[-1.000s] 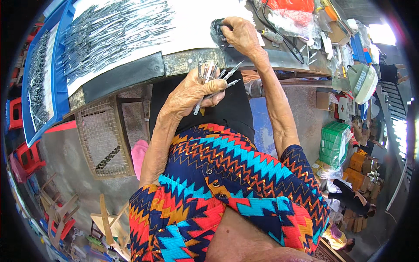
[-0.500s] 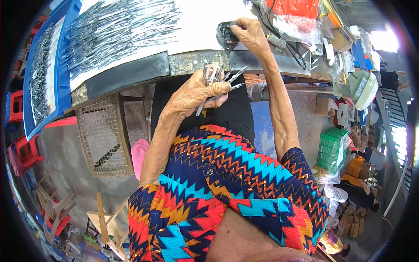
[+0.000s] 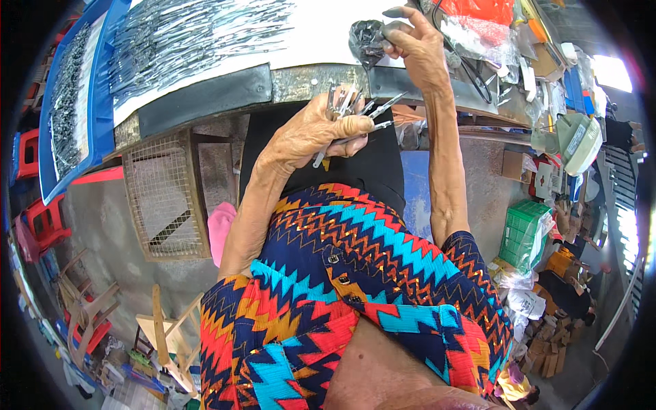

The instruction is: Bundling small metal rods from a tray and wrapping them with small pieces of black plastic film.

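Here, seen from above, a person in a zigzag-patterned shirt [image 3: 369, 253] sits or stands at a worn workbench [image 3: 318, 80], both bare hands raised near its front edge. The left hand [image 3: 311, 133] is closed around several slim metal pieces [image 3: 388, 104], which fan out past the thumb toward the right, just in front of the bench edge. The right hand [image 3: 425, 51] is over the bench, one finger stretched out and the others curled beside a glossy dark bundle [image 3: 367, 42], apparently of plastic; whether those fingertips pinch anything, or touch the bundle, cannot be told. The bundle lies on a white sheet [image 3: 318, 34], and farther left many thin dark strips [image 3: 198, 41] are spread across that sheet, next to a blue tray [image 3: 104, 89]. The step in hand appears to be handling the small pieces at the bundle, with the left hand serving as holder. The next move would seem to call for a light fingertip pinch from the right hand, and a left grip steady enough that no piece slips.
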{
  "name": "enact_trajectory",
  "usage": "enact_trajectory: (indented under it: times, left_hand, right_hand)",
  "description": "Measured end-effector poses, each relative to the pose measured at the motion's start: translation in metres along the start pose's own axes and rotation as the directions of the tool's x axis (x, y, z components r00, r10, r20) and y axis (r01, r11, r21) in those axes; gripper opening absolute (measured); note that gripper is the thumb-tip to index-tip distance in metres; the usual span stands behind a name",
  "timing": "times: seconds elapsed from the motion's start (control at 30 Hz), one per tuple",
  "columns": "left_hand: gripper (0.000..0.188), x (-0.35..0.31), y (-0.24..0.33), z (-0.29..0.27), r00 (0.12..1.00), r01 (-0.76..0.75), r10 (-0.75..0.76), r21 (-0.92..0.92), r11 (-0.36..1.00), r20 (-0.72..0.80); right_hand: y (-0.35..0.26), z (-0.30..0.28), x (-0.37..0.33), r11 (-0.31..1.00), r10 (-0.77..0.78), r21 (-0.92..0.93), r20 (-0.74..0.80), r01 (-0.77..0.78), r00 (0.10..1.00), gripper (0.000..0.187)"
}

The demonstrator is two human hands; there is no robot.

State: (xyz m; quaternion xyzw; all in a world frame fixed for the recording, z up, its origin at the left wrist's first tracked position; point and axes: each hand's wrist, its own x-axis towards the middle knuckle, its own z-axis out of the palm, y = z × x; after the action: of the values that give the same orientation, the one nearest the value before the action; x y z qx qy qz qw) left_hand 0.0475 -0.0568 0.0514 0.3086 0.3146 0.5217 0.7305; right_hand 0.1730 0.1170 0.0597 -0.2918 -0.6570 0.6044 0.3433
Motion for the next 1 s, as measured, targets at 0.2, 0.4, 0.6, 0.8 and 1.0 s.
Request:
enact_trajectory:
  times: [0.2, 0.4, 0.6, 0.8, 1.0]
  left_hand:
    - [0.022, 0.001, -0.003, 0.000, 0.998, -0.059, 0.059, -0.023, 0.998, -0.009]
    - [0.021, -0.001, 0.000, 0.001, 0.999, -0.031, 0.031, -0.046, 0.998, 0.019]
    - [0.022, -0.001, -0.004, -0.002, 0.997, -0.061, 0.064, -0.103, 0.993, 0.031]
    - [0.033, -0.003, 0.000, 0.001, 0.998, -0.050, 0.054, -0.102, 0.994, 0.042]
    - [0.024, -0.002, -0.005, -0.002, 0.996, -0.062, 0.069, -0.120, 0.991, 0.056]
  right_hand:
    - [-0.023, 0.018, -0.031, 0.999, 0.027, -0.037, 0.192, -0.020, 0.981, 0.020]
    - [-0.008, 0.027, -0.044, 0.945, 0.139, 0.253, 0.261, -0.206, 0.955, 0.019]
    - [-0.003, 0.038, -0.052, 0.868, 0.098, 0.448, 0.266, -0.212, 0.959, 0.018]
    - [-0.005, 0.042, -0.056, 0.828, 0.123, 0.511, 0.235, -0.230, 0.964, 0.017]
    - [-0.005, 0.045, -0.057, 0.822, 0.113, 0.524, 0.233, -0.223, 0.966, 0.017]
